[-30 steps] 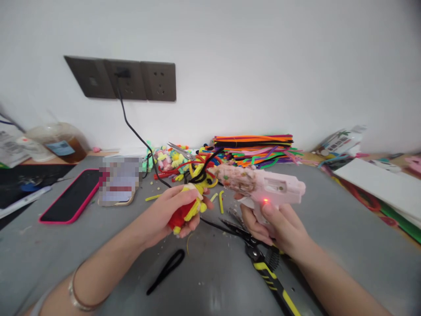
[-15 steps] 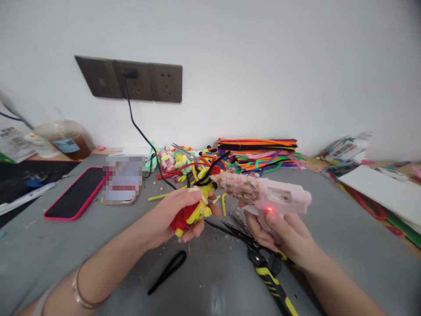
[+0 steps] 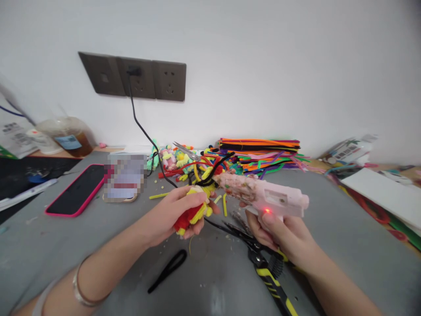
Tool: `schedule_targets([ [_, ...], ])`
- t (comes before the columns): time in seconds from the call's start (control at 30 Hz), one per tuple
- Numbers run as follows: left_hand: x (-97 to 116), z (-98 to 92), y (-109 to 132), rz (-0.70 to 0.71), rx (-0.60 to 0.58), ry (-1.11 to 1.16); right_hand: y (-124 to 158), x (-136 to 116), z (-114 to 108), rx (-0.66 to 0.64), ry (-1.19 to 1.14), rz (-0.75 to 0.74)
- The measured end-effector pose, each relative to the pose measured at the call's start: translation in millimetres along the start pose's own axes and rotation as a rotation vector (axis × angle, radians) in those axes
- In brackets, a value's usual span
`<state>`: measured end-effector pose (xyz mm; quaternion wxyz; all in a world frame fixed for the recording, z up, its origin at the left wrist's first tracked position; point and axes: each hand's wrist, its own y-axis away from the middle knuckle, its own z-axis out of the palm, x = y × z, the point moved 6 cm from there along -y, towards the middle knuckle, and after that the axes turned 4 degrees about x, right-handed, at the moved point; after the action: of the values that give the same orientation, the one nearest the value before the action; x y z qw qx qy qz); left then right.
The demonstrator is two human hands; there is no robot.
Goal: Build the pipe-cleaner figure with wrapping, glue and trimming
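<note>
My left hand (image 3: 179, 210) is closed around a red and yellow pipe-cleaner figure (image 3: 199, 212), with black fuzzy strands at its far end. In my right hand (image 3: 279, 230) is a pink hot glue gun (image 3: 279, 197), gripped by its handle, with a red light lit. Its crusted nozzle points left, at the figure's black and yellow part; whether the tip touches cannot be made out. Below the glue gun lie black and yellow pliers-like cutters (image 3: 263, 267). A bent black pipe cleaner (image 3: 167, 270) rests on the grey table near me.
Bundled coloured pipe cleaners (image 3: 259, 151) lie by the wall, beside a heap of fuzzy pieces and scissors (image 3: 186, 150). Two phones, one pink-edged (image 3: 75, 191), are at left. A black cord (image 3: 143, 129) runs from the wall socket (image 3: 134, 77). A drink cup (image 3: 74, 140) stands far left.
The glue gun has shifted slightly left and tilted a little, its back end lower. The figure stays in my left hand. The whole view has moved slightly.
</note>
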<state>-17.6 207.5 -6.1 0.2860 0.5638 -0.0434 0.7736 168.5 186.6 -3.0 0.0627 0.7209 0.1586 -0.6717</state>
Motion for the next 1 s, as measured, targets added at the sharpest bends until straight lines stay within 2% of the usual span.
schedule_targets([
  [0.23,2,-2.4,-1,-0.008,0.080,-0.066,-3,-29,-4,0.134,0.359,-0.173],
  [0.4,0,-4.7,-1,-0.021,0.093,-0.115,-3,-33,-8,0.161,0.468,-0.227],
  [0.53,-2,-6.6,-1,-0.019,0.103,-0.146,-2,-31,-8,0.144,0.488,-0.229],
  [0.77,0,-1.0,-2,-0.023,0.011,-0.035,-3,-31,-8,0.159,0.469,-0.205],
  [0.9,-1,-2.8,-3,-0.024,0.025,-0.032,-5,-31,-6,0.152,0.410,-0.173],
  [1.0,-1,-5.0,-4,-0.005,0.051,-0.045,-5,-23,-3,0.100,0.290,-0.092],
])
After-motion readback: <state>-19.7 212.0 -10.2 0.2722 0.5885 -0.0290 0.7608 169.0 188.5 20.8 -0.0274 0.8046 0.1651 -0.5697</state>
